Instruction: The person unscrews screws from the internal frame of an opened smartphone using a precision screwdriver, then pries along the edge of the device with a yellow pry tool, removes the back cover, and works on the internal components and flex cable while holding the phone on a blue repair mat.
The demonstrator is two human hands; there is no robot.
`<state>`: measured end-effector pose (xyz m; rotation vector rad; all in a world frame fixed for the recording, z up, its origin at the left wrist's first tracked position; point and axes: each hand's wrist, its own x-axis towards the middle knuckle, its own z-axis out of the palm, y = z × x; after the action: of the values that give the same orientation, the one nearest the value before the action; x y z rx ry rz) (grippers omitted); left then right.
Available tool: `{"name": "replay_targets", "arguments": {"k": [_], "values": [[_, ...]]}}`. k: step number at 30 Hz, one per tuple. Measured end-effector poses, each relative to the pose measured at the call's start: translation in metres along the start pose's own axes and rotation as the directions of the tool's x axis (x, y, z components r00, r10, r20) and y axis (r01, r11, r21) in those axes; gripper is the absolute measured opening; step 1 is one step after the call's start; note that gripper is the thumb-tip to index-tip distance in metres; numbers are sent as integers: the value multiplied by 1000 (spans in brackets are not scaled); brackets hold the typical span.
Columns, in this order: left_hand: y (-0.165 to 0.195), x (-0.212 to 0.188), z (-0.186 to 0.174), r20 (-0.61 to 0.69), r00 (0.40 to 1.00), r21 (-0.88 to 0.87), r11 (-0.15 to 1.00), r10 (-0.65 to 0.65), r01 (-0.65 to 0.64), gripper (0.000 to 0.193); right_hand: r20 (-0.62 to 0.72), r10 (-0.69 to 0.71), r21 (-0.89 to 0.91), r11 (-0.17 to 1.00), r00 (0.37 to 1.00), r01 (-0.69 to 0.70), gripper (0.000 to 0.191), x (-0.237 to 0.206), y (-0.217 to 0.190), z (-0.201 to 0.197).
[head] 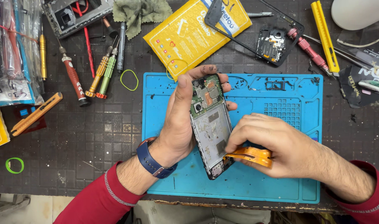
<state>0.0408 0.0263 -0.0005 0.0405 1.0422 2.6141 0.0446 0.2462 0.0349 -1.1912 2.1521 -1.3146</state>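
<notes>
My left hand (pixel 179 120) grips an opened phone (pixel 210 124) with its back cover off, green circuit board at the top and a bare metal frame below. It is held above the blue work mat (pixel 280 182). My right hand (pixel 272 145) holds an orange plastic pry tool (pixel 253 155) whose tip touches the phone's lower right edge. A dark blue watch sits on my left wrist.
Several screwdrivers (pixel 102 70) lie at the upper left with an orange cutter (pixel 34 114). A yellow padded envelope (pixel 193 33), a black phone frame (pixel 272 43), a yellow cutter (pixel 324 35), a green cloth (pixel 141 12) and green rubber bands (pixel 129 79) surround the mat.
</notes>
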Motion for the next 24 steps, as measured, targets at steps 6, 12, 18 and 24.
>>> {"name": "replay_targets", "arguments": {"k": [6,12,18,24], "values": [[0,0,-1,-10,1000,-4,1000,-18,18,71,22,-10,-3,1000,1000,10,26,1,2,3],[0,0,0,16,999,22,999,-28,27,72,37,2,13,1000,999,-3,19,0,3,6],[1,0,0,5,999,50,998,-49,49,74,45,-71,36,997,996,70,24,2,3,8],[2,-1,1,-7,998,63,996,-57,58,76,31,-59,34,998,998,58,20,1,1,10]]}}
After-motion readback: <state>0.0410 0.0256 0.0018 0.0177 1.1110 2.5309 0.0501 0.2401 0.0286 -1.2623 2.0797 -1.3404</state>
